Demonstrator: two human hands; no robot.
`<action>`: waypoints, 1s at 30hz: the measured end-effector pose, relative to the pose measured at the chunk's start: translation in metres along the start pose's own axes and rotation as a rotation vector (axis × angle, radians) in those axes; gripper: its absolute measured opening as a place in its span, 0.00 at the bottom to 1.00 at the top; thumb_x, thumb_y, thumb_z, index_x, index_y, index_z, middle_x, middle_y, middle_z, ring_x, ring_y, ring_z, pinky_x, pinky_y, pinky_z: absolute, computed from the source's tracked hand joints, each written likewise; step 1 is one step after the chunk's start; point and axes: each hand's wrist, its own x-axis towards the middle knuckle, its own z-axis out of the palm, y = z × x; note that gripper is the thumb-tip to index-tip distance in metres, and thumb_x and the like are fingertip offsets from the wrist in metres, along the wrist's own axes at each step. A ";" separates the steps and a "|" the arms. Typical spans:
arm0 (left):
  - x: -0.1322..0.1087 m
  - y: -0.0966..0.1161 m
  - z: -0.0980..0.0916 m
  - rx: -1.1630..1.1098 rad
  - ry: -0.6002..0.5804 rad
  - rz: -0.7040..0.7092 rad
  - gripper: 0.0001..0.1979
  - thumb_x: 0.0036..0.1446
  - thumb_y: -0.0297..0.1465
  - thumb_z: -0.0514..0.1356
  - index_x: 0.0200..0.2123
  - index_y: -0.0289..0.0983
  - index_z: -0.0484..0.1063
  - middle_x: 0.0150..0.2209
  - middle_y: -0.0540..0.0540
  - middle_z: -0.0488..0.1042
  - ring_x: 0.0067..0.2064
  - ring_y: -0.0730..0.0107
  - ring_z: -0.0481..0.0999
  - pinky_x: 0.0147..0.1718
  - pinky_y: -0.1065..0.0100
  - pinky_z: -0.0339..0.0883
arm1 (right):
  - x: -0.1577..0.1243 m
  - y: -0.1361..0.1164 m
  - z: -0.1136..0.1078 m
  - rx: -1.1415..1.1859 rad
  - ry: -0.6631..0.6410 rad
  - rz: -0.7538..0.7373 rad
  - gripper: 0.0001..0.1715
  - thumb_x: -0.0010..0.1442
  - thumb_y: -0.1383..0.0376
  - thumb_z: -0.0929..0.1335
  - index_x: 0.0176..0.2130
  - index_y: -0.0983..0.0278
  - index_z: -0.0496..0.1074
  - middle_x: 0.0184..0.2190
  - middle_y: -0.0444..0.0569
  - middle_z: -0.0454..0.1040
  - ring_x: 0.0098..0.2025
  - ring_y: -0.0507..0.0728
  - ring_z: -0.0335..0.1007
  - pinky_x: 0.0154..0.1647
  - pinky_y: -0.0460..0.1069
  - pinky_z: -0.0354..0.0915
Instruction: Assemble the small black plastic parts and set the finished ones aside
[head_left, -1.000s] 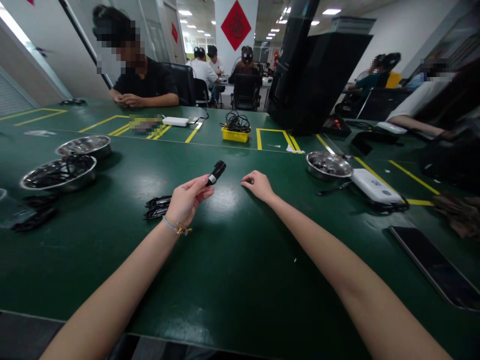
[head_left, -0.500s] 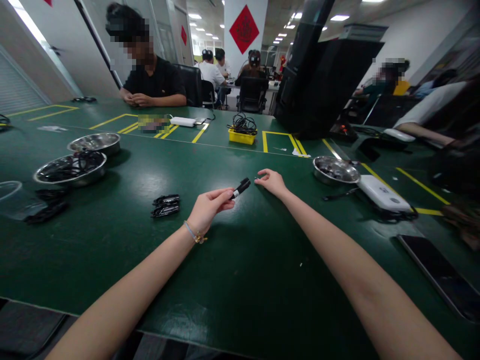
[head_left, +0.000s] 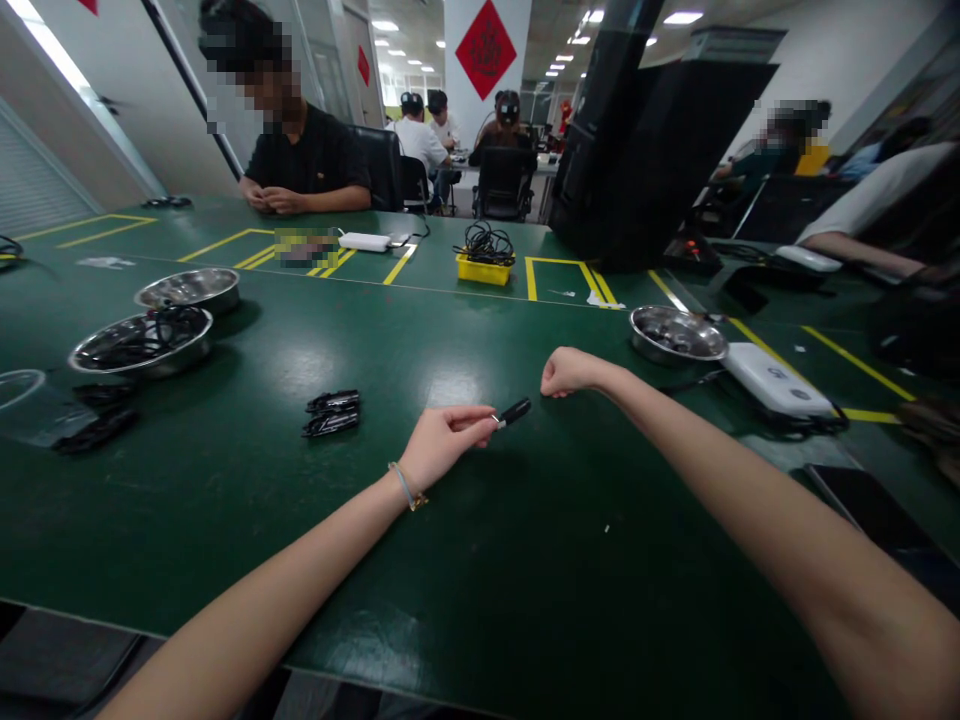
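A short black cylinder like a marker pen, with a pale band, is pinched between the thumb and fingers of my left hand. Its dark end points right, over the green table. My right hand is curled just beyond that end and does not touch it. Its fingers are closed, and whatever they hold is hidden. To the left of my left hand lies a bundle of similar black pieces. The steel bowl on the right, with small parts inside, is nearest to my right hand.
Two steel bowls stand at left, the front one full of black parts, beside a clear plastic cup. A yellow box of cables is ahead. A white power bank and a phone lie right. A person sits opposite.
My left hand has moved right and nearer to me with the black cylinder. My right hand has shifted right and curled its fingers; the small thin piece at its fingertips no longer shows.
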 end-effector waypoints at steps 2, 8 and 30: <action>-0.007 0.001 0.006 0.198 -0.035 0.112 0.15 0.48 0.33 0.61 0.39 0.33 0.73 0.28 0.45 0.76 0.26 0.73 0.73 0.28 0.72 0.69 | -0.021 0.006 0.007 0.027 -0.038 -0.047 0.04 0.39 0.72 0.66 0.16 0.66 0.69 0.11 0.40 0.67 0.16 0.48 0.62 0.19 0.43 0.58; -0.023 -0.005 0.022 0.623 -0.200 0.665 0.13 0.51 0.31 0.59 0.41 0.35 0.72 0.42 0.43 0.73 0.37 0.69 0.73 0.38 0.68 0.69 | -0.088 0.021 0.038 0.439 0.101 -0.223 0.04 0.45 0.67 0.65 0.24 0.66 0.66 0.20 0.43 0.70 0.22 0.49 0.65 0.25 0.43 0.62; -0.016 -0.023 0.028 0.894 -0.354 0.825 0.13 0.53 0.28 0.57 0.44 0.34 0.68 0.44 0.44 0.71 0.42 0.67 0.70 0.41 0.66 0.67 | -0.134 0.004 0.100 0.305 0.413 -0.434 0.05 0.51 0.66 0.67 0.28 0.62 0.74 0.36 0.47 0.72 0.37 0.53 0.68 0.33 0.47 0.63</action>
